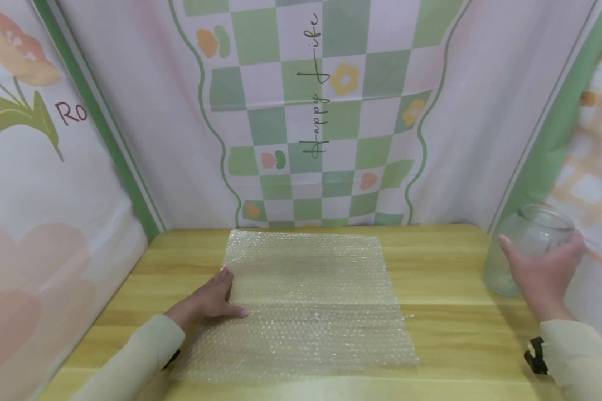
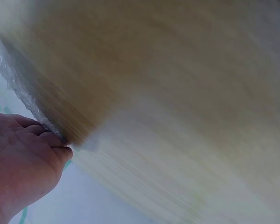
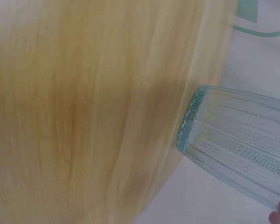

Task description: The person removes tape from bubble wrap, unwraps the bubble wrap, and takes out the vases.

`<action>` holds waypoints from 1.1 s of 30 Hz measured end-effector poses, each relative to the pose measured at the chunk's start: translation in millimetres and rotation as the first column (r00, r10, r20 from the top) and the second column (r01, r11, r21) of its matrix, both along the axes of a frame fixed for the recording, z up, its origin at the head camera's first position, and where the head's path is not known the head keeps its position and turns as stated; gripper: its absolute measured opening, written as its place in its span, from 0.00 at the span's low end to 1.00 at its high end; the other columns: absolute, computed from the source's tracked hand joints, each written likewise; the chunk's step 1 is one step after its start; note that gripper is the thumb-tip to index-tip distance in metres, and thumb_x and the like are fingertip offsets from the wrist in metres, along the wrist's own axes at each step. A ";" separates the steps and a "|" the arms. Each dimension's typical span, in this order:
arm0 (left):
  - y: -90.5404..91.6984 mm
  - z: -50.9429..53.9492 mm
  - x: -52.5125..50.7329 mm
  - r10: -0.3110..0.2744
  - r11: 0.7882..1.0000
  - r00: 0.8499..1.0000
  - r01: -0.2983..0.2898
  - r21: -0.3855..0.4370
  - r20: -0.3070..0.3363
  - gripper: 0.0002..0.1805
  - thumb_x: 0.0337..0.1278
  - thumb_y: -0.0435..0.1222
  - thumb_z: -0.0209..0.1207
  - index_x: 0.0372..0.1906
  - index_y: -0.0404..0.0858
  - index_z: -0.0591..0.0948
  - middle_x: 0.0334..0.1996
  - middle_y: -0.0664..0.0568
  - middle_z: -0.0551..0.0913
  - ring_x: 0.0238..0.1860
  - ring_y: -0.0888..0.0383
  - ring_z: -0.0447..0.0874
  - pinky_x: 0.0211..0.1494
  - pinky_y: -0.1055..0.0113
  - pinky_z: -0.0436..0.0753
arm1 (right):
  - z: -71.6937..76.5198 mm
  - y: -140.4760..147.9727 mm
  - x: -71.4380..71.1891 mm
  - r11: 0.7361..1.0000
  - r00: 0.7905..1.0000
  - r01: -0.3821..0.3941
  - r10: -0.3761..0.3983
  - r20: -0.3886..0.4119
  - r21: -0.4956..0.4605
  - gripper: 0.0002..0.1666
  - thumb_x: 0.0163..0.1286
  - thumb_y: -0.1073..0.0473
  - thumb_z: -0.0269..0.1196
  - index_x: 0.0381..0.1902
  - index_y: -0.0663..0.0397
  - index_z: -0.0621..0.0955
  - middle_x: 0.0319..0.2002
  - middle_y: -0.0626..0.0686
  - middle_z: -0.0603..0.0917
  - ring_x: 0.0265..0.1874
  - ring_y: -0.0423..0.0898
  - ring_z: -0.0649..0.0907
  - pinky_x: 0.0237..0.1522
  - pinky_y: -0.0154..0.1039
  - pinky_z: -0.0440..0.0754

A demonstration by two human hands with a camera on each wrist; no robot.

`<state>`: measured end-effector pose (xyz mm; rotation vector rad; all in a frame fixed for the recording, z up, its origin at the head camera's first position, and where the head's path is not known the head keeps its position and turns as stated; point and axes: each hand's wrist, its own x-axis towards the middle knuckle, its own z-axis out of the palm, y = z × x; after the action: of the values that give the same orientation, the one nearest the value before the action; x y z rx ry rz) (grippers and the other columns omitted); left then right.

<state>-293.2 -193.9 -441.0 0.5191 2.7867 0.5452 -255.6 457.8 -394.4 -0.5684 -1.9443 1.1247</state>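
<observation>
A sheet of clear bubble wrap [image 1: 311,301] lies flat on the table, its lower left part beside my left forearm. My left hand [image 1: 213,298] rests on its left edge, thumb stretched over the sheet and fingers fairly straight. In the left wrist view, the wrap's edge [image 2: 25,95] runs along the fingertips. On the right, a clear glass jar [image 1: 501,270] is gripped from the near side by my right hand [image 1: 547,273], thumb on its left and fingers around its right. The right wrist view shows the jar's ribbed wall and thick base [image 3: 191,121] at the tabletop.
The wood-grain table [image 1: 446,334] reaches back to a hanging cloth [image 1: 341,122] with green checks and flowers. Printed cloths also hang at the left [image 1: 55,223] and right [image 1: 589,184] sides, the right one close behind the jar.
</observation>
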 end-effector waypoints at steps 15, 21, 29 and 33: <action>2.9 3.3 0.1 0.004 1.000 1.000 -0.004 -0.003 -0.009 0.68 0.41 0.64 0.68 0.72 0.19 0.49 0.72 0.26 0.44 0.73 0.34 0.41 0.73 0.44 0.47 | 0.3 0.5 4.8 0.999 0.999 -0.035 0.035 0.042 -0.003 0.67 0.51 0.47 0.77 0.76 0.41 0.45 0.72 0.52 0.51 0.69 0.46 0.56 0.71 0.38 0.48; 1.7 4.2 -0.6 -0.003 1.000 1.000 0.002 -0.011 -0.020 0.69 0.41 0.65 0.67 0.72 0.19 0.48 0.72 0.26 0.44 0.73 0.35 0.41 0.73 0.45 0.47 | 5.9 0.4 5.6 1.000 1.000 -0.022 0.022 0.005 -0.006 0.64 0.53 0.47 0.75 0.75 0.43 0.46 0.71 0.51 0.52 0.68 0.46 0.55 0.71 0.36 0.47; 1.4 2.0 -0.9 -0.007 1.000 1.000 0.007 -0.008 -0.016 0.68 0.43 0.64 0.67 0.71 0.19 0.48 0.72 0.25 0.44 0.73 0.35 0.41 0.73 0.45 0.47 | 24.2 -5.7 10.8 0.997 1.000 0.006 -0.008 -0.030 -0.076 0.61 0.56 0.48 0.73 0.75 0.45 0.47 0.73 0.49 0.51 0.70 0.42 0.53 0.70 0.31 0.44; 1.3 1.8 0.1 -0.005 1.000 1.000 0.005 -0.016 -0.024 0.67 0.43 0.64 0.67 0.71 0.19 0.49 0.72 0.25 0.44 0.73 0.35 0.41 0.73 0.44 0.47 | 37.2 -15.8 14.2 0.996 0.996 0.018 -0.026 -0.090 -0.091 0.57 0.57 0.50 0.72 0.75 0.48 0.49 0.72 0.50 0.53 0.69 0.40 0.53 0.67 0.25 0.44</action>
<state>-293.2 -192.6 -439.2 0.5325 2.8096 0.5187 -241.3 442.0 -357.2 -0.5756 -1.8121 1.2089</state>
